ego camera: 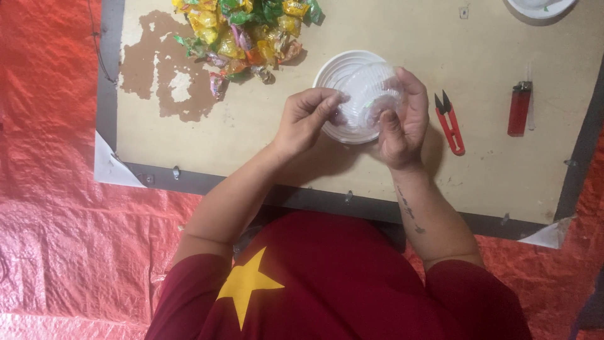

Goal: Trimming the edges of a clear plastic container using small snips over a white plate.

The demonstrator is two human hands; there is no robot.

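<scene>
My right hand (402, 119) wraps around a small clear plastic cup (371, 94), held tilted above a white ribbed round lid or dish (336, 69) on the beige board. My left hand (306, 119) pinches at the cup's left rim with thumb and fingertips. Both hands meet over the middle of the board (264, 138). What is inside the cup cannot be made out.
A heap of colourful wrapped candies (245, 34) lies at the board's far left. Red thread snips (450, 123) and a red lighter (520, 108) lie to the right. Another white dish (541, 6) peeks in at the top right. Red plastic sheeting (50, 189) surrounds the board.
</scene>
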